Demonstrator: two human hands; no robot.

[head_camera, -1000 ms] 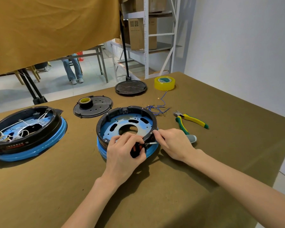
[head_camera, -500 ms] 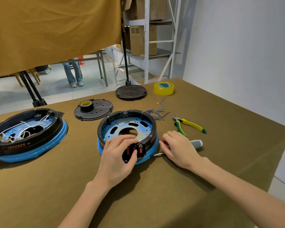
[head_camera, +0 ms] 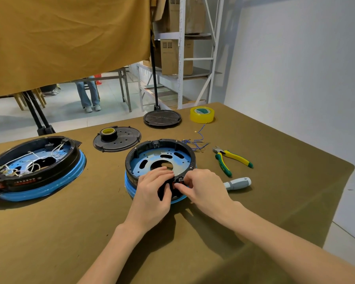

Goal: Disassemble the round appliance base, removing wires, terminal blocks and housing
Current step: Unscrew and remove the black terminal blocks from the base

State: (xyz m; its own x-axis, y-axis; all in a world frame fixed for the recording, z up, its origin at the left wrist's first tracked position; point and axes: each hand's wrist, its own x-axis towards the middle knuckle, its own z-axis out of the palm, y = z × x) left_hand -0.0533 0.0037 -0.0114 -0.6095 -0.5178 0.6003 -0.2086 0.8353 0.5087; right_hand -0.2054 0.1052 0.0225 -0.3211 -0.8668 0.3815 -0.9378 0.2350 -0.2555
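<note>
The screwdriver (head_camera: 237,183) that my right hand (head_camera: 201,187) had against the rim 1 second ago now lies on the cloth just to the right of that hand, untouched, and the hand has come back in to the black terminal block (head_camera: 173,186) at the near edge of the round appliance base (head_camera: 160,158). I read that as the prying or unscrewing being finished for this block, with the step now being to work it free by hand. My left hand (head_camera: 152,193) covers the block from the left, fingers curled over the rim and thumb tucked against its near face, so it grips both housing and block. My right hand closes to a pinch, thumb and forefinger meeting on the red-marked right side of the block; the other fingers are loosely bent. How firmly either hand bites I cannot tell, as the fingers hide most of the block. The base sits on the table right under both hands, its blue metal plate bare of wires. Beyond my right hand lie the loose blue wires (head_camera: 197,141) already pulled out, and the yellow-green pliers (head_camera: 230,160) just past the screwdriver. Well off to the left of my left hand sits a 2nd base (head_camera: 35,167) with its white wiring in place, so 1 more unit seems to be waiting.
</note>
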